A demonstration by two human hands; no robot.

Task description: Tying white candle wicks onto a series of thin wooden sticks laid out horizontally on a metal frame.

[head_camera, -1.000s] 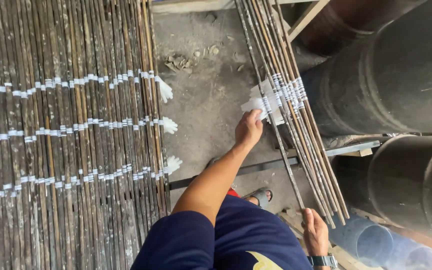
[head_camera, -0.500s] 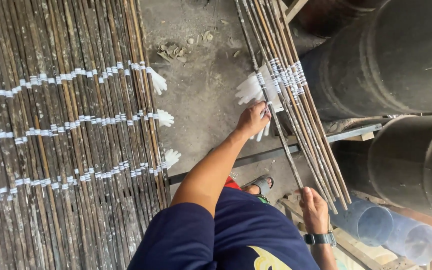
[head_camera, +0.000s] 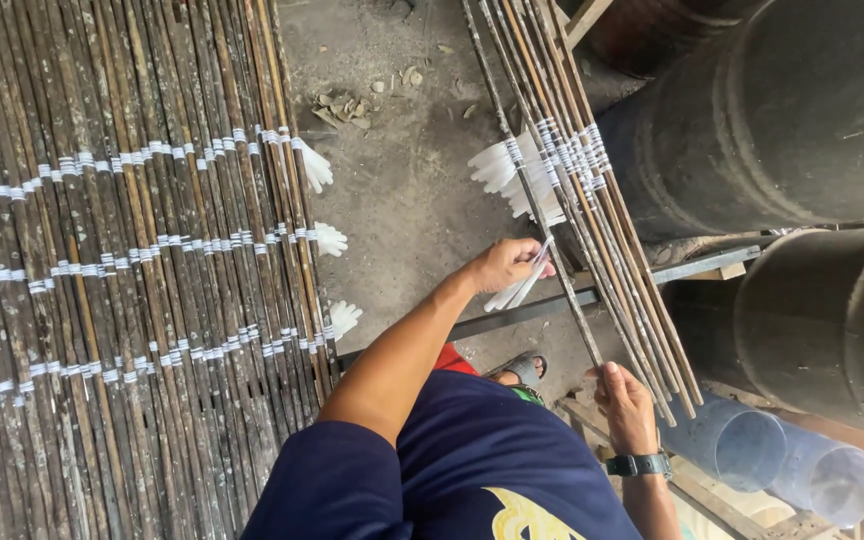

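Pinching a few white plastic strips (head_camera: 520, 287) between fingertips and thumb, the left hand (head_camera: 505, 264) is closed on them; the strips trail down and to the left from the grip. This hand sits just beside the lower stretch of 1 dark slat (head_camera: 542, 215), the outermost of a small bundle of slats (head_camera: 592, 220) that runs diagonally from top centre to lower right.

Right hand (head_camera: 623, 400): fingers curled around the lower end of that same slat, grasping it near the bundle's foot. A dark wristwatch (head_camera: 638, 465) sits on the wrist.

Bundle: slats are bound partway up by white wrapped bindings (head_camera: 572, 155), with a fan of loose white strip ends (head_camera: 502, 170) sticking out to the left, above the left hand.

Surroundings: bare concrete floor (head_camera: 402, 190) between bundle and a large woven mat of slats (head_camera: 122, 260) at left. Mat shows 3 rows of white bindings, each ending in a white tuft (head_camera: 330, 238) at its right edge. Large dark drums (head_camera: 782, 130) stand right of the bundle; pale blue tubes (head_camera: 752, 450) lie at lower right. A sandalled foot (head_camera: 522, 368) shows near the dark blue clothing.
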